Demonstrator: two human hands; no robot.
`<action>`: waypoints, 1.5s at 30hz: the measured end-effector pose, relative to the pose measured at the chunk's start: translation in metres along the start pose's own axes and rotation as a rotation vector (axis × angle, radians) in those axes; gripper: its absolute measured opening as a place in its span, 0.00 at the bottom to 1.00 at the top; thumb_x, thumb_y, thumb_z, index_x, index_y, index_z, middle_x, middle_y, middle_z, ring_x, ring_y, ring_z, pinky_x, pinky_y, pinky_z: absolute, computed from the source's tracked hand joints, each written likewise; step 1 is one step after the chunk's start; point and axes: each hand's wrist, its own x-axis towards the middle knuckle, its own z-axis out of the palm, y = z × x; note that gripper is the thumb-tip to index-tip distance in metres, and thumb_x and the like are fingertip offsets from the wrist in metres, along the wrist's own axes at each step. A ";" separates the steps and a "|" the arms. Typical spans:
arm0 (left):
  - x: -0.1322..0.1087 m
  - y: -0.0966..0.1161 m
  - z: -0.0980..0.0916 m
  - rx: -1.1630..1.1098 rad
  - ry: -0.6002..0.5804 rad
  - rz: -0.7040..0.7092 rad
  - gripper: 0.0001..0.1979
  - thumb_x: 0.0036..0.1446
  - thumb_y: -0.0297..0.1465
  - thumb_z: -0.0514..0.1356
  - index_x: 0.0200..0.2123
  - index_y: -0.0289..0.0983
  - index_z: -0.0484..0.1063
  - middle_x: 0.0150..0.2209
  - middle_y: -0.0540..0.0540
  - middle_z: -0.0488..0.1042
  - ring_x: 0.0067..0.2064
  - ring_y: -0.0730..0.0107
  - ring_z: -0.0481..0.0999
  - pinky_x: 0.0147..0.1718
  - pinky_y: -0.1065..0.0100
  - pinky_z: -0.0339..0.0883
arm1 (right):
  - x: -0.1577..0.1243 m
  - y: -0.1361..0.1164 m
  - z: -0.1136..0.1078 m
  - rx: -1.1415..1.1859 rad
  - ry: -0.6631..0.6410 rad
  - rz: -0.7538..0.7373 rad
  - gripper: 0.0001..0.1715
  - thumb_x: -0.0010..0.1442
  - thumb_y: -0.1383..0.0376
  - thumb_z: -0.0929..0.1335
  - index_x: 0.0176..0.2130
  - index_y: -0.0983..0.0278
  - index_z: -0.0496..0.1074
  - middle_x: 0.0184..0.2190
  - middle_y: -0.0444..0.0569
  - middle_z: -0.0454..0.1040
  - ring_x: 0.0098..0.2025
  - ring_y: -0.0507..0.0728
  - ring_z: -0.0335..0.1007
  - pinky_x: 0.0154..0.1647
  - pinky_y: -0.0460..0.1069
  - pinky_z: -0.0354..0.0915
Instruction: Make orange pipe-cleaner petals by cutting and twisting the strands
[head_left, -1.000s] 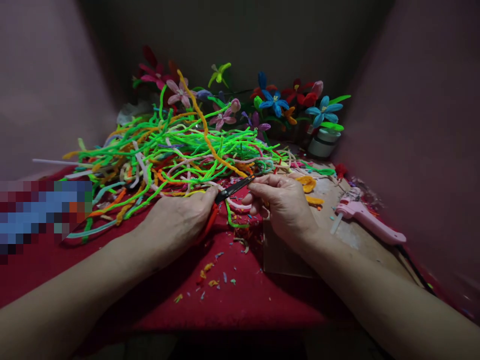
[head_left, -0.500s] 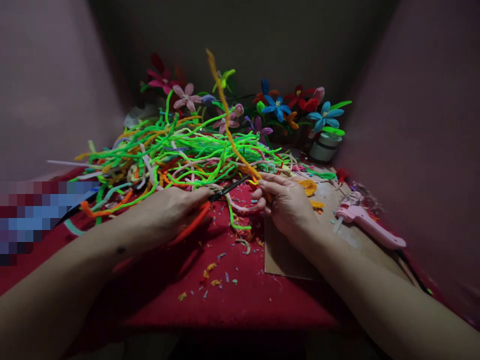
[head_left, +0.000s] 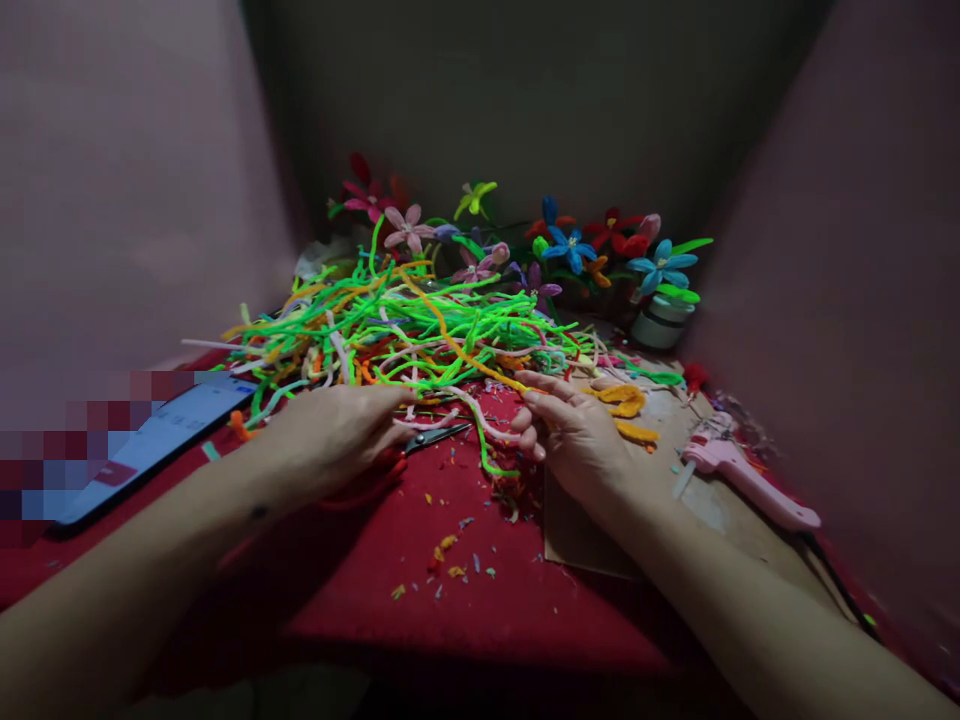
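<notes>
My right hand [head_left: 581,430] pinches the near end of an orange pipe cleaner [head_left: 465,355], which runs up and left across the pile. My left hand [head_left: 345,430] is over the red cloth, its fingers stretched to the right and slightly apart. Just below those fingers are the scissors [head_left: 439,436], dark blades pointing right; their orange-red handles are partly hidden beneath the hand. A heap of mostly green pipe cleaners [head_left: 480,320] spreads behind both hands. Looped orange pieces [head_left: 626,402] lie beyond my right hand on the cardboard.
Pipe-cleaner flowers [head_left: 570,248] stand along the back, near a small jar [head_left: 661,320]. A pink glue gun [head_left: 750,475] rests on the cardboard [head_left: 585,530] at right. A phone [head_left: 172,440] lies at left. Coloured scraps [head_left: 450,560] dot the red cloth [head_left: 480,625].
The scissors have left the orange pipe cleaner and are now lower, under my left hand. The pipe cleaner's raised far end has dropped toward the pile. The view has shifted, showing more of the phone.
</notes>
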 end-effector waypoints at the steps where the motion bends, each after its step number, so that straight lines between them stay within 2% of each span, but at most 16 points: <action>1: 0.005 0.006 0.000 -0.089 -0.059 -0.051 0.13 0.56 0.35 0.55 0.42 0.39 0.74 0.29 0.48 0.76 0.29 0.70 0.72 0.26 0.71 0.59 | -0.001 0.001 0.000 0.001 -0.018 -0.002 0.16 0.50 0.66 0.69 0.41 0.67 0.67 0.18 0.44 0.74 0.16 0.49 0.67 0.13 0.40 0.55; 3: 0.017 0.021 0.002 -0.502 -0.163 -0.106 0.17 0.55 0.40 0.57 0.45 0.38 0.72 0.32 0.46 0.75 0.31 0.70 0.72 0.27 0.72 0.62 | -0.001 0.003 0.001 -0.006 -0.046 -0.001 0.15 0.50 0.65 0.70 0.39 0.67 0.67 0.19 0.45 0.74 0.16 0.49 0.67 0.14 0.40 0.57; 5: 0.028 0.037 0.008 -0.998 -0.307 -0.248 0.19 0.54 0.42 0.57 0.45 0.36 0.70 0.26 0.49 0.71 0.22 0.75 0.67 0.19 0.74 0.57 | -0.001 0.004 0.001 -0.018 -0.065 0.016 0.14 0.50 0.64 0.70 0.37 0.67 0.68 0.20 0.45 0.74 0.16 0.49 0.67 0.14 0.41 0.58; 7: 0.037 0.050 0.017 -1.355 -0.254 -0.359 0.17 0.52 0.41 0.60 0.41 0.35 0.70 0.24 0.51 0.68 0.18 0.80 0.62 0.15 0.76 0.54 | -0.001 0.004 0.001 -0.022 -0.080 0.039 0.13 0.49 0.64 0.71 0.36 0.66 0.68 0.19 0.45 0.74 0.16 0.49 0.67 0.13 0.41 0.57; 9: 0.044 0.059 0.024 -1.497 -0.170 -0.389 0.14 0.50 0.40 0.62 0.33 0.34 0.70 0.23 0.52 0.67 0.17 0.82 0.60 0.14 0.76 0.52 | -0.002 0.005 0.001 -0.023 -0.098 0.056 0.13 0.49 0.64 0.71 0.35 0.66 0.68 0.19 0.45 0.74 0.16 0.50 0.68 0.13 0.41 0.57; 13: 0.048 0.065 0.029 -1.458 -0.026 -0.364 0.12 0.49 0.37 0.63 0.25 0.33 0.70 0.17 0.54 0.64 0.17 0.82 0.58 0.15 0.77 0.49 | -0.004 0.006 0.002 -0.070 -0.163 0.101 0.12 0.50 0.62 0.71 0.33 0.67 0.69 0.21 0.46 0.75 0.17 0.50 0.69 0.14 0.41 0.58; 17: 0.045 0.069 0.029 -1.396 0.011 -0.292 0.12 0.51 0.34 0.62 0.21 0.33 0.68 0.14 0.55 0.60 0.17 0.83 0.55 0.17 0.75 0.47 | -0.005 0.005 0.001 -0.095 -0.192 0.184 0.13 0.50 0.60 0.71 0.29 0.67 0.69 0.19 0.46 0.74 0.16 0.48 0.67 0.14 0.41 0.58; 21: 0.043 0.075 0.033 -1.457 0.071 -0.256 0.12 0.49 0.32 0.63 0.20 0.32 0.68 0.17 0.55 0.61 0.19 0.83 0.57 0.18 0.76 0.49 | -0.004 0.006 -0.001 -0.176 -0.166 0.284 0.13 0.46 0.62 0.73 0.26 0.66 0.67 0.13 0.42 0.69 0.11 0.46 0.60 0.10 0.40 0.49; 24: 0.044 0.078 0.036 -1.619 0.074 -0.243 0.10 0.50 0.31 0.62 0.22 0.32 0.69 0.19 0.53 0.66 0.19 0.83 0.61 0.18 0.77 0.53 | -0.004 0.008 -0.003 -0.247 -0.184 0.291 0.14 0.47 0.61 0.73 0.25 0.66 0.66 0.12 0.41 0.66 0.10 0.45 0.54 0.10 0.41 0.45; 29: 0.049 0.079 0.035 -1.871 0.083 -0.280 0.06 0.53 0.30 0.59 0.28 0.33 0.69 0.21 0.51 0.70 0.16 0.83 0.63 0.14 0.78 0.56 | -0.008 0.010 0.001 -0.316 -0.210 0.193 0.15 0.50 0.57 0.71 0.27 0.65 0.66 0.11 0.37 0.59 0.11 0.44 0.45 0.11 0.42 0.38; 32: 0.055 0.079 0.027 -1.922 0.146 -0.271 0.06 0.54 0.30 0.59 0.28 0.33 0.69 0.19 0.53 0.68 0.14 0.84 0.60 0.13 0.79 0.53 | -0.013 0.010 0.009 -0.364 -0.158 0.102 0.19 0.50 0.55 0.70 0.24 0.64 0.62 0.12 0.35 0.54 0.13 0.43 0.41 0.13 0.43 0.38; 36: 0.064 0.075 0.012 -1.970 0.206 -0.315 0.06 0.56 0.26 0.57 0.27 0.34 0.66 0.18 0.56 0.64 0.13 0.87 0.53 0.11 0.80 0.45 | -0.016 0.009 0.016 -0.505 -0.092 -0.074 0.18 0.52 0.56 0.68 0.22 0.64 0.60 0.16 0.37 0.55 0.18 0.45 0.45 0.18 0.43 0.46; 38: 0.068 0.071 0.007 -1.984 0.238 -0.359 0.06 0.56 0.25 0.56 0.27 0.34 0.66 0.18 0.56 0.63 0.13 0.87 0.52 0.11 0.80 0.45 | -0.014 0.010 0.016 -0.586 -0.101 -0.146 0.17 0.53 0.57 0.67 0.22 0.64 0.60 0.18 0.39 0.57 0.21 0.47 0.49 0.21 0.44 0.49; 40: 0.073 0.066 0.005 -1.979 0.304 -0.389 0.06 0.57 0.24 0.56 0.27 0.33 0.68 0.18 0.55 0.63 0.13 0.87 0.53 0.12 0.81 0.47 | -0.011 0.011 0.014 -0.627 -0.128 -0.157 0.16 0.53 0.57 0.66 0.22 0.64 0.59 0.18 0.39 0.56 0.21 0.48 0.49 0.21 0.45 0.48; 43: 0.082 0.056 0.005 -1.998 0.481 -0.404 0.06 0.56 0.23 0.57 0.27 0.32 0.69 0.20 0.53 0.67 0.17 0.85 0.62 0.15 0.82 0.52 | -0.007 0.013 0.011 -0.668 -0.155 -0.159 0.15 0.54 0.58 0.65 0.23 0.64 0.60 0.18 0.39 0.55 0.22 0.48 0.48 0.22 0.45 0.49; 45: 0.087 0.049 0.003 -2.032 0.544 -0.409 0.06 0.57 0.23 0.56 0.27 0.33 0.69 0.21 0.52 0.67 0.20 0.83 0.66 0.18 0.81 0.57 | -0.007 0.016 0.010 -0.687 -0.175 -0.155 0.15 0.54 0.57 0.64 0.23 0.64 0.59 0.19 0.39 0.55 0.22 0.48 0.48 0.22 0.45 0.49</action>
